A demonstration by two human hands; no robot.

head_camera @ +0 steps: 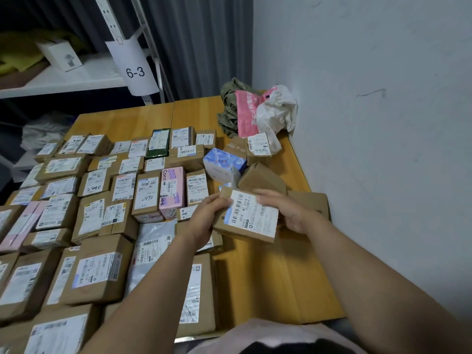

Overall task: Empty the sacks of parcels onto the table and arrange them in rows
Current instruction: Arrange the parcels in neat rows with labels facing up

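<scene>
Head view showed a small brown box (249, 221) held in both hands, just above the right side of the table (270, 282), with its white label turned up. The left hand (204, 218) gripped the box's left end, fingers curled round the edge and thumb on top. The right hand (288, 213) held the right end, fingers bent over the far corner of the label.

Left of the box, parcels (97, 274) lay in close rows, labels up, covering most of the table from near to far. Just beyond the hands sat a loose cluster: a blue packet (224, 162) leaning beside a tilted brown carton (260, 178), with more small boxes behind them.

In the far right corner, against the wall (370, 123), lay a crumpled olive sack (229, 108), a pink bag (245, 111) and a white bag (277, 108), all touching. Far left stood a shelf (76, 77) with a tag (135, 70) reading 6-3.
</scene>
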